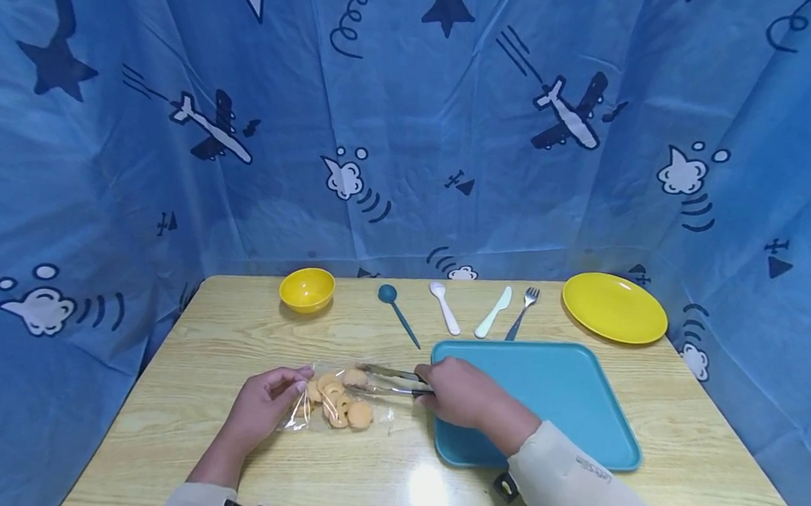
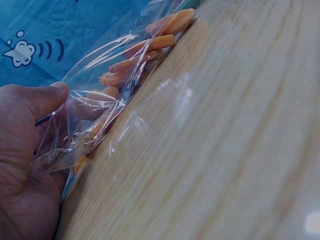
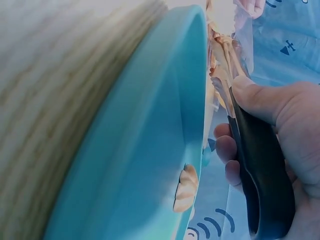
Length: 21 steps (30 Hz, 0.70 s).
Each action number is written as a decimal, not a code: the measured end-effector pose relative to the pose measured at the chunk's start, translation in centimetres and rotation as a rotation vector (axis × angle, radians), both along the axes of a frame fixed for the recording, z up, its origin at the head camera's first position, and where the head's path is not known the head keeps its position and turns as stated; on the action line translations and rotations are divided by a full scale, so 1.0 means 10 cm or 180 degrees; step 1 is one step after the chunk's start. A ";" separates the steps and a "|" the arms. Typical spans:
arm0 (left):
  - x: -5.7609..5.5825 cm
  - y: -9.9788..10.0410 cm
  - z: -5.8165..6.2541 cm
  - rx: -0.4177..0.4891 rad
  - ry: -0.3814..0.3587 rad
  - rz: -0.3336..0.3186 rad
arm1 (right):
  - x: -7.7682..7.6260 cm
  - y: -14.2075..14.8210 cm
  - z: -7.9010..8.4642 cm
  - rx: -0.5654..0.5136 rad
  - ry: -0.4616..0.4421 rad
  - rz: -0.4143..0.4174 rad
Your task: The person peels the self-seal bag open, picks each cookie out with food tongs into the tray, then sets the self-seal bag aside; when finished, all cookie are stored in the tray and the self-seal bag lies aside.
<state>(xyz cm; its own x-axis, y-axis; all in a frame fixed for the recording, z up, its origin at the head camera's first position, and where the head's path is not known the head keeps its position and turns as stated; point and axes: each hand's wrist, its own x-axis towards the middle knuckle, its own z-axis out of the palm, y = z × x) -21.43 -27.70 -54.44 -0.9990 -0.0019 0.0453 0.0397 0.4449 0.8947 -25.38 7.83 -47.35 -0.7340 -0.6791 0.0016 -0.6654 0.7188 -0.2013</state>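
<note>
My left hand (image 1: 260,406) pinches the left edge of a clear plastic bag (image 2: 92,55) between thumb and fingers. Several round, orange-tan biscuits (image 1: 332,390) are inside the bag, which lies on the table. In my right hand (image 1: 463,393) is a pair of metal tongs (image 1: 392,372), gripped by the black handle (image 3: 260,175). The two tong arms stand slightly apart, reaching left into the bag's open end, with their tips among the biscuits. Beneath the right hand and forearm lies a blue tray (image 1: 550,375); a small pale-orange ridged shape (image 3: 186,190) shows in it in the right wrist view.
Along the back stand a yellow bowl (image 1: 307,290) and a yellow plate (image 1: 614,308). Between them lie a dark teal spoon (image 1: 388,293), a white spoon (image 1: 445,308), a pale green knife (image 1: 493,313) and a fork (image 1: 522,314). A blue patterned curtain (image 1: 412,131) surrounds the wooden table (image 1: 185,394).
</note>
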 end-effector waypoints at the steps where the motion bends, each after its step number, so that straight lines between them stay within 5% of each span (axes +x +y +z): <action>1: 0.00 0.00 0.00 0.0007 0.0012 -0.0006 | 0.01 0.01 0.00 -0.0004 -0.0021 -0.0013; 10: 0.00 0.01 0.00 -0.0015 0.0076 -0.0025 | 0.16 0.35 0.08 -0.0080 0.0108 -0.0120; 21: 0.00 0.00 0.01 -0.0063 0.0031 0.0002 | 0.29 1.26 0.20 -0.0226 0.0067 -0.0732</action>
<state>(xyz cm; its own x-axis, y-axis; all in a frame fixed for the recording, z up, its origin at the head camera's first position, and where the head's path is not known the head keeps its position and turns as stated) -21.47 -27.68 -54.35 -0.9985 -0.0016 0.0550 0.0481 0.4625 0.8853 -22.51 20.46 -45.34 -0.8686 -0.4918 0.0602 -0.4905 0.8364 -0.2446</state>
